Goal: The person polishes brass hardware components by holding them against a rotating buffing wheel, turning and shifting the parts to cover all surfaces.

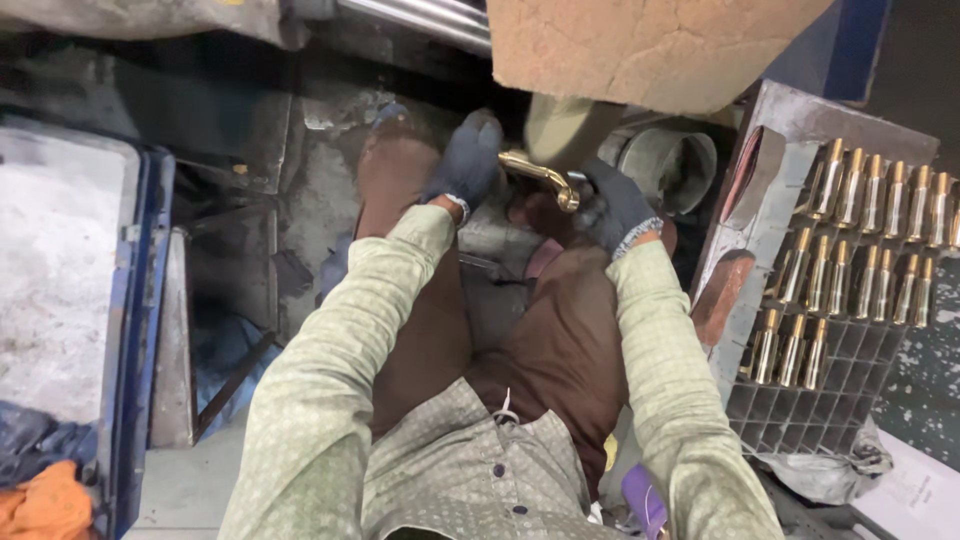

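Note:
I sit with brown trousers and a pale green patterned shirt, both hands in dark grey gloves. My left hand (pixel 466 160) grips one end of a shiny brass curved handle (pixel 540 176). My right hand (pixel 614 208) holds its other end, near the round knob. The brass piece is pressed up against a greenish buffing wheel (pixel 560 125) just beyond my knees. Part of the handle is hidden inside my gloves.
A grid tray (pixel 800 400) on the right holds several polished brass pieces (pixel 870 250) standing in its cells. A brown cardboard sheet (pixel 650 45) hangs above the wheel. A round metal housing (pixel 675 165) sits behind it. A grey board (pixel 60 270) and orange cloth (pixel 45 505) lie left.

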